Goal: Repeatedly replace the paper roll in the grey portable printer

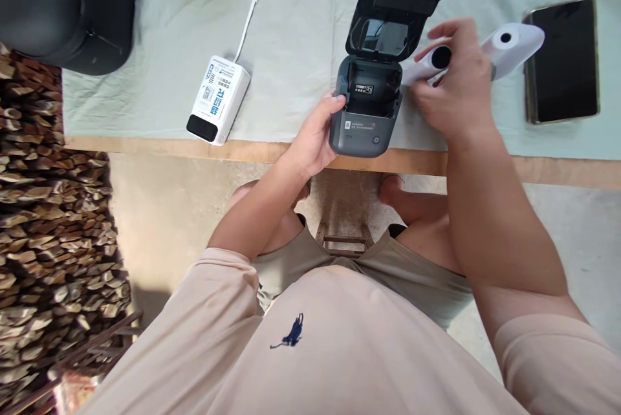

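Note:
A dark grey label printer [363, 134] stands near the table's front edge with its lid [383, 11] swung up and its inner bay showing. My left hand [320, 130] grips the printer's left side, thumb on the upper edge. Just right of it, my right hand [456, 85] has its thumb and fingers around a white paper roll [422, 69] with a dark core; the fingers are slightly blurred. Beyond that hand lies a second white roll [521, 43], also dark in the core, partly hidden by the hand.
A phone [565, 59] lies at the right. Left of the printer is a white power bank [218, 98] with a short cable [246, 27]. A black bag [68, 8] fills the back left corner. Stacked firewood [53, 240] rises beside the table [194, 148].

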A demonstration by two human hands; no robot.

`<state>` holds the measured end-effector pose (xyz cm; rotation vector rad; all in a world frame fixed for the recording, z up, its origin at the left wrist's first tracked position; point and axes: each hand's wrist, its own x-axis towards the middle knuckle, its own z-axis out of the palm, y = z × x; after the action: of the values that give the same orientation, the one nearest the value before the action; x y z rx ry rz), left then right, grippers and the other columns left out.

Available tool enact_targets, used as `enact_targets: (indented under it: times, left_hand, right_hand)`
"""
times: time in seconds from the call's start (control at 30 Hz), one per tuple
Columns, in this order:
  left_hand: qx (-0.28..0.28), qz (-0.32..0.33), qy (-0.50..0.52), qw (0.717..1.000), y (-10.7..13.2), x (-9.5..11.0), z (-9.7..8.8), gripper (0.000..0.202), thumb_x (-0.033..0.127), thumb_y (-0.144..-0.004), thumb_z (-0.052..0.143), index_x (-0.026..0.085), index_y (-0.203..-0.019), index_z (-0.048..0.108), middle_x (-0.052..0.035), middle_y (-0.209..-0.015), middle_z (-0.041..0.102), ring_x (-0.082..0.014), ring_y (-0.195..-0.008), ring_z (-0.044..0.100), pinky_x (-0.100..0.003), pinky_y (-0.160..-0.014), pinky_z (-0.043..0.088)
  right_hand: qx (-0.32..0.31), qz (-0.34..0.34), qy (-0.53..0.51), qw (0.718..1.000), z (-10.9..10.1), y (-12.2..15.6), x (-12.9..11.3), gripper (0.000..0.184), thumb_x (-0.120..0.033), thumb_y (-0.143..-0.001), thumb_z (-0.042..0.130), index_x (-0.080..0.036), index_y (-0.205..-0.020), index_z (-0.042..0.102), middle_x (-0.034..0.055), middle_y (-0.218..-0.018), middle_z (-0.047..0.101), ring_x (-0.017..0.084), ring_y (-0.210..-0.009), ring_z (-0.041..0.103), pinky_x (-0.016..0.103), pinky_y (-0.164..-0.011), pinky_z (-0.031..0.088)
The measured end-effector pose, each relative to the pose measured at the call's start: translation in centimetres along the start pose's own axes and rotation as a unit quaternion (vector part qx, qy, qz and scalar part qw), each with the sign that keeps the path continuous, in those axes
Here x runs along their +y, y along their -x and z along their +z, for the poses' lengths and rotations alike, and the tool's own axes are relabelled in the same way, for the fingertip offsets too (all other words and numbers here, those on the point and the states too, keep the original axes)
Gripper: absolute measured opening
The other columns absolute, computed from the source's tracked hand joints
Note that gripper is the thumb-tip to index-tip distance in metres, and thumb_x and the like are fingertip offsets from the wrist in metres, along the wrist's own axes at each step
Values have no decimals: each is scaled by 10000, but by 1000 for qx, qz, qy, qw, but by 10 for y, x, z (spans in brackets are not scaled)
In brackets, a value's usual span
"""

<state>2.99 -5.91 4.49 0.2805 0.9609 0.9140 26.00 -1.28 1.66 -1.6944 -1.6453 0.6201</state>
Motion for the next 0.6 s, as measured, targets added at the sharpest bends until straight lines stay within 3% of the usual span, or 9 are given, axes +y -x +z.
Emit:
enact_targets:
  times: [0.07,0.17,0.3,0.43,0.5,0.53,0.6]
  left_hand:
    - [-2,3,1,1000,0,0,0,284,349,-1161,528,221,-1278,753,-34,-1037,882,-285,-1248,883,-411,-1058,747]
    - [-15,13,-4,1000,1,-1,-1,222,338,-1144,565,216,-1171,748,-42,-1069,887,-295,-1311,866,-413,-1102,734]
    - [-29,18,1,999,2,-1,-2,191,316,-1135,575,214,-1113,735,-46,-1065,888,-289,-1330,859,-408,-1119,727]
    - [-34,33,-15,999,2,-2,-2,235,315,-1152,537,219,-1050,725,-20,-967,861,-256,-1241,879,-373,-1071,731]
    - [-28,36,-30,998,2,-2,-2,239,314,-1148,545,227,-1002,713,-10,-913,834,-243,-1181,887,-350,-1039,726]
    - [-27,36,-31,998,2,-2,-2,236,314,-1145,553,229,-992,711,-9,-901,828,-240,-1163,888,-347,-1035,724]
    - [-25,33,-22,999,2,-2,-1,225,312,-1140,566,230,-989,710,-15,-918,840,-244,-1174,886,-360,-1061,723]
  right_hand:
    - [-24,8,5,1000,1,1,-4,602,-165,-690,711,-370,-1235,557,10,-1174,833,220,-828,567,426,-903,504]
    - [-14,25,10,1000,-3,5,-10,806,-166,-684,715,-377,-1436,515,55,-1304,821,230,-850,612,434,-882,515]
    - [-7,-8,82,997,-24,17,-13,998,-122,-608,675,-337,-1568,503,152,-1520,734,344,-1116,726,520,-979,517]
    - [135,-99,89,982,-51,21,2,829,-158,-597,673,-356,-1399,607,106,-1350,725,375,-1107,729,515,-869,502]
    - [214,-140,98,962,-56,15,16,757,-124,-585,693,-354,-1305,653,94,-1317,713,388,-1218,710,539,-970,514]
    - [228,-140,111,957,-56,11,23,780,-91,-586,718,-350,-1319,660,97,-1354,711,398,-1328,679,553,-1093,502]
    - [251,-94,101,958,-51,4,35,921,-8,-514,750,-327,-1370,634,114,-1409,693,405,-1425,629,542,-1222,461]
